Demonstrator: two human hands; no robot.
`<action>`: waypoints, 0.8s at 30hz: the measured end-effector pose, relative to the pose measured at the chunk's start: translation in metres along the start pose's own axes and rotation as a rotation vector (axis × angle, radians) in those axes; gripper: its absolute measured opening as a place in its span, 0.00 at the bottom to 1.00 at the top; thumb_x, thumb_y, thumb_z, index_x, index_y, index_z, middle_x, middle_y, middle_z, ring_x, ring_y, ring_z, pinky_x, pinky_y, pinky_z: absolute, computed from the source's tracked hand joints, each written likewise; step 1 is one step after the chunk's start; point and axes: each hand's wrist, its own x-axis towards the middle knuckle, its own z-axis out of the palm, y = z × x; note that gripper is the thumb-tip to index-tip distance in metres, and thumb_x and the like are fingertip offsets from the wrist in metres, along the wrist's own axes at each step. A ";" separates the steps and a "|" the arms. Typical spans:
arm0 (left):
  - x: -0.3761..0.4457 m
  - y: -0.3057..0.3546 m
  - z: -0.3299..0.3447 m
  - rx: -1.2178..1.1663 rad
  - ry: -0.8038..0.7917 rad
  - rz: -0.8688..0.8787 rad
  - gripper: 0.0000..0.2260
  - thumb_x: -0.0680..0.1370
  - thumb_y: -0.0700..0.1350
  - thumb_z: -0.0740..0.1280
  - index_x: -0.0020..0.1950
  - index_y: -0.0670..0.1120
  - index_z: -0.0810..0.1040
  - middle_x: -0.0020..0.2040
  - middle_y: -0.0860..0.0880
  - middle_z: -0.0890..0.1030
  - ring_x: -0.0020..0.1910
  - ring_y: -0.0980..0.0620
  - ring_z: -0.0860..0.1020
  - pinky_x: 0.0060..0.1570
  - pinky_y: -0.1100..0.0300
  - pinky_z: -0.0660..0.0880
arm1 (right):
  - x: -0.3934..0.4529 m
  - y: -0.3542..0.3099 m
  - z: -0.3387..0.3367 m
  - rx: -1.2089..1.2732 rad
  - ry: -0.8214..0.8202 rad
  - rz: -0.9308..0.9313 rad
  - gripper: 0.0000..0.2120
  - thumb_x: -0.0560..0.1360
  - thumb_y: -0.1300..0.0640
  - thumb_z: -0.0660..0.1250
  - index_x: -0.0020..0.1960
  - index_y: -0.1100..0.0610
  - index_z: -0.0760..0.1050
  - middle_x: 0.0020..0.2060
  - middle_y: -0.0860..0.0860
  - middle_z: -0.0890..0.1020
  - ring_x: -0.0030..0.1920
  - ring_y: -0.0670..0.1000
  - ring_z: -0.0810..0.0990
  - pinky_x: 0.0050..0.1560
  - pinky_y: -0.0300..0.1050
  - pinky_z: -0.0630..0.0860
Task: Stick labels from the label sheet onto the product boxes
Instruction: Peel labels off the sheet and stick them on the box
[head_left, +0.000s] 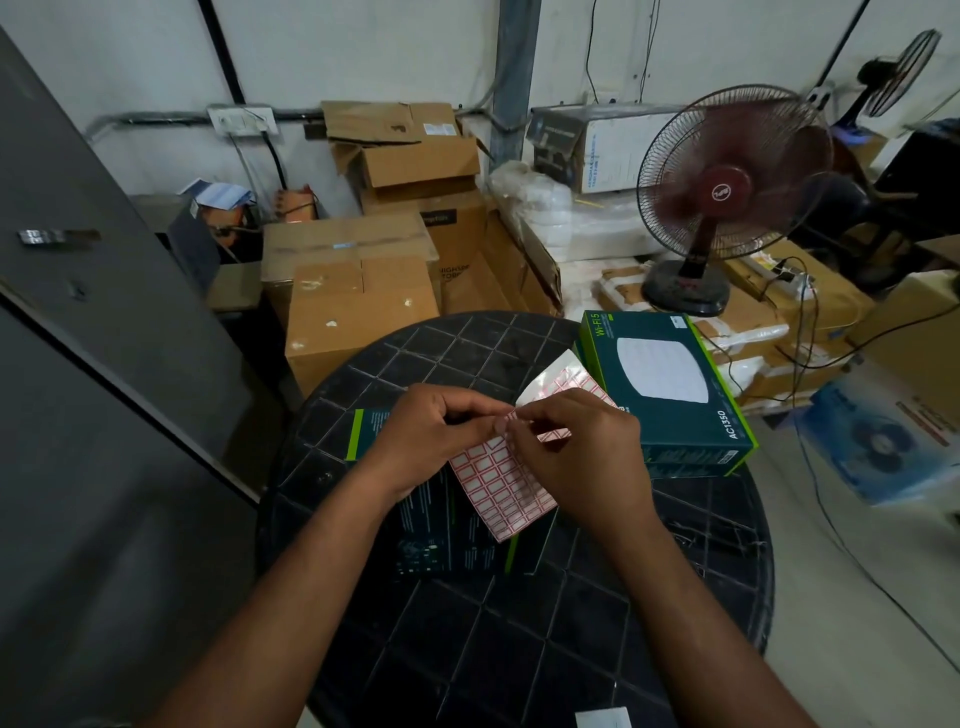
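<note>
A label sheet (501, 486) with red-bordered white labels is held above a dark green product box (441, 525) lying on the black round table (519, 623). My left hand (431, 441) pinches the sheet's upper edge. My right hand (576, 457) pinches at the same spot, fingertips touching a label near the fold; the sheet's far end curls up behind it. A second dark green box (670, 389), printed Wi-Fi 5 and AC1350, lies at the table's right edge, apart from both hands.
Brown cardboard cartons (358, 306) are stacked beyond the table's far edge. A maroon pedestal fan (727, 192) stands at the back right, with cables trailing on the floor. A grey cabinet (104, 312) fills the left side. A small white paper (602, 719) lies at the table's near edge.
</note>
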 end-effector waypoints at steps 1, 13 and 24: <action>0.000 0.000 0.000 -0.014 0.001 -0.001 0.07 0.76 0.38 0.72 0.52 0.48 0.86 0.47 0.52 0.88 0.48 0.54 0.86 0.47 0.61 0.81 | 0.001 0.001 -0.001 -0.002 -0.018 -0.015 0.07 0.74 0.55 0.76 0.50 0.55 0.87 0.43 0.48 0.86 0.38 0.43 0.83 0.39 0.37 0.82; 0.003 -0.001 -0.003 -0.047 -0.018 -0.020 0.07 0.76 0.39 0.72 0.52 0.47 0.86 0.48 0.50 0.88 0.49 0.52 0.86 0.49 0.61 0.81 | 0.005 0.001 0.002 -0.045 0.004 -0.063 0.05 0.74 0.57 0.74 0.48 0.57 0.86 0.43 0.51 0.85 0.37 0.48 0.83 0.37 0.47 0.83; 0.003 -0.005 -0.001 -0.041 0.004 -0.029 0.06 0.76 0.40 0.72 0.53 0.45 0.86 0.48 0.49 0.87 0.50 0.51 0.85 0.52 0.55 0.81 | 0.006 0.004 -0.001 -0.081 -0.035 -0.123 0.04 0.74 0.56 0.75 0.48 0.57 0.85 0.44 0.50 0.85 0.38 0.48 0.83 0.36 0.46 0.83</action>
